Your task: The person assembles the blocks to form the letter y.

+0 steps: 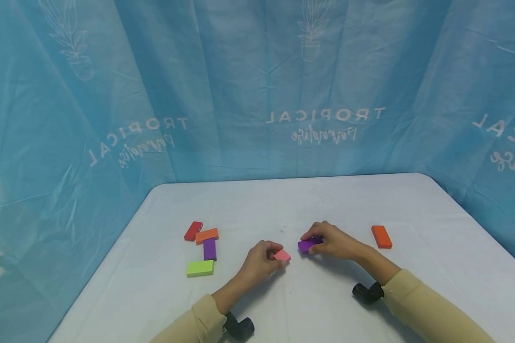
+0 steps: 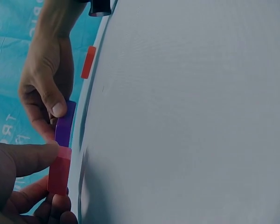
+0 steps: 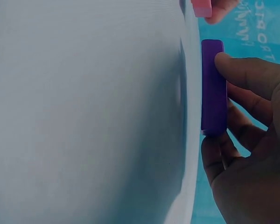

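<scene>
Fingers of the left hand (image 1: 261,261) pinched a pink block (image 1: 282,256) near the middle of the white table (image 1: 412,205), somewhat toward its near edge. Just beside it, the right hand (image 1: 335,240) gripped a purple block (image 1: 309,245), thumb and fingers curled round its long sides; the two blocks sat close, end toward end. Toward the left edge lay red (image 1: 193,230), orange (image 1: 207,235), purple (image 1: 209,249) and green (image 1: 200,268) blocks, clustered. Another orange block (image 1: 381,237) lay apart toward the right edge.

Pink block (image 3: 201,8): cut off by the top edge of the right wrist view. Purple block (image 1: 309,245): far end hidden under the right hand (image 1: 334,241). Left hand (image 2: 14,182): cropped at lower left of the left wrist view.
</scene>
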A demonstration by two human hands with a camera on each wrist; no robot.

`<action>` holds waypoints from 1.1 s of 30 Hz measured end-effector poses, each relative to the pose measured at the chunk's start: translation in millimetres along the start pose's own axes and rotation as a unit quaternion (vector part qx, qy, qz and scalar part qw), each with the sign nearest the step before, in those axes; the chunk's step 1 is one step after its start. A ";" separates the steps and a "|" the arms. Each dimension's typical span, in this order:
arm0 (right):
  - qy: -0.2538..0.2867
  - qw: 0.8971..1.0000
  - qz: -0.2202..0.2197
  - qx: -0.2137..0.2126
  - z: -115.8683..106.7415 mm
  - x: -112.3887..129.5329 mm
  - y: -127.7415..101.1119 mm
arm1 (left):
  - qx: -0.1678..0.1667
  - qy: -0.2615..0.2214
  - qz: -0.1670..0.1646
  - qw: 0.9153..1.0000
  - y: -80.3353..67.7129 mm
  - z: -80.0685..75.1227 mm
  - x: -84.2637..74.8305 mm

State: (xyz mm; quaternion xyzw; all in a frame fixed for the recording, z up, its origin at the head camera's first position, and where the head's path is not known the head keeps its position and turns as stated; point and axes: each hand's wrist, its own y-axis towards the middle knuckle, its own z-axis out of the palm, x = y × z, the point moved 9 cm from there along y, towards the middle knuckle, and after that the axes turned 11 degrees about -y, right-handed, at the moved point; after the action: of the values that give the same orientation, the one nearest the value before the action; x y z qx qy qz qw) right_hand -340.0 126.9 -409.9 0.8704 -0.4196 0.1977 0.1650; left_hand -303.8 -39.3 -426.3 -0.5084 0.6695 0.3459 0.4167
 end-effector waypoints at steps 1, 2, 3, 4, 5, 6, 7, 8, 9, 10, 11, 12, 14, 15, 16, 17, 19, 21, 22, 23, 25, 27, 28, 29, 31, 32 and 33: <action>0.001 1.000 -0.003 0.003 1.3 0.7 0.6 | -0.001 0.001 0.004 1.000 -0.3 0.6 -1.0; 0.000 1.000 -0.006 0.006 2.6 1.5 1.2 | 0.000 0.003 0.007 1.000 -0.6 1.3 -1.8; -0.001 1.000 -0.009 0.008 3.8 2.4 1.6 | 0.000 0.004 0.009 1.000 -0.9 2.0 -2.3; -0.001 1.000 -0.010 0.011 4.9 3.3 2.1 | 0.001 0.006 0.011 1.000 -1.0 3.0 -2.6; -0.001 1.000 -0.011 0.014 5.9 4.3 2.5 | 0.002 0.008 0.011 1.000 -1.0 4.0 -2.5; -0.002 1.000 -0.012 0.016 6.6 5.3 2.8 | 0.003 0.009 0.011 1.000 -0.9 4.9 -2.4; -0.002 1.000 -0.014 0.016 6.9 6.4 3.1 | 0.004 0.011 0.009 1.000 -0.7 5.7 -2.2; -0.003 1.000 -0.014 0.017 7.2 7.0 3.6 | 0.005 0.014 0.007 1.000 -0.4 6.5 -1.9; -0.005 1.000 -0.013 0.018 7.5 7.4 4.1 | 0.005 0.017 0.009 1.000 -0.3 7.3 -2.3; -0.008 1.000 -0.011 0.019 7.8 7.7 4.6 | 0.006 0.020 0.010 1.000 0.1 7.8 -2.7; -0.011 1.000 -0.012 0.018 7.9 8.1 5.2 | 0.005 0.023 0.011 1.000 0.4 8.1 -3.4; -0.014 1.000 -0.012 0.017 7.9 8.4 5.8 | 0.004 0.027 0.012 1.000 0.7 8.3 -4.1; -0.019 1.000 -0.012 0.016 8.1 8.5 7.0 | 0.003 0.033 0.019 0.999 1.2 8.7 -6.3; -0.020 1.000 -0.014 0.015 8.2 8.8 7.5 | 0.002 0.035 0.021 0.999 1.5 8.7 -7.1; -0.022 1.000 -0.017 0.014 8.4 9.3 8.0 | 0.002 0.038 0.021 0.999 1.6 8.7 -7.8; -0.022 0.999 -0.021 0.013 8.5 9.7 8.3 | 0.002 0.041 0.022 0.999 1.8 9.0 -8.3; -0.022 0.999 -0.024 0.014 9.5 9.8 8.9 | 0.004 0.045 0.025 0.999 1.7 9.7 -9.1; -0.023 0.999 -0.028 0.017 10.5 10.2 9.1 | 0.007 0.051 0.023 0.998 1.7 10.4 -9.1; -0.023 0.999 -0.029 0.019 11.2 10.3 9.1 | 0.009 0.053 0.022 0.998 1.6 10.8 -9.3; -0.024 0.999 -0.029 0.020 11.6 10.2 9.1 | 0.011 0.054 0.022 0.998 1.7 11.3 -9.1; -0.026 0.999 -0.027 0.023 12.4 10.0 8.9 | 0.012 0.054 0.024 0.998 1.8 11.5 -9.9; -0.030 0.999 -0.026 0.024 12.7 9.7 8.5 | 0.013 0.053 0.024 0.998 1.7 11.6 -10.0; -0.032 0.999 -0.024 0.025 12.9 9.5 8.3 | 0.013 0.053 0.024 0.998 1.8 11.4 -9.9; -0.034 0.999 -0.022 0.024 12.7 9.5 8.1 | 0.011 0.053 0.025 0.998 1.8 10.9 -9.8; -0.037 0.999 -0.014 0.021 11.9 9.0 7.5 | 0.009 0.054 0.023 0.998 1.7 9.5 -9.2; -0.037 0.999 -0.008 0.019 11.4 8.4 7.1 | 0.008 0.055 0.024 0.998 1.5 8.6 -9.1; -0.038 0.999 -0.001 0.016 10.5 7.8 6.6 | 0.007 0.057 0.024 0.998 1.3 7.5 -9.1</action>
State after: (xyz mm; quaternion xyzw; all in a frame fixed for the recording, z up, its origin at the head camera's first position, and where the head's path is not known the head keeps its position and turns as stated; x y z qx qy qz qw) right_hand -338.6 113.1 -414.4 0.8805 -0.4211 0.1710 0.1347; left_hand -302.3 -28.8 -421.1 -0.5084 0.7064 0.3216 0.3729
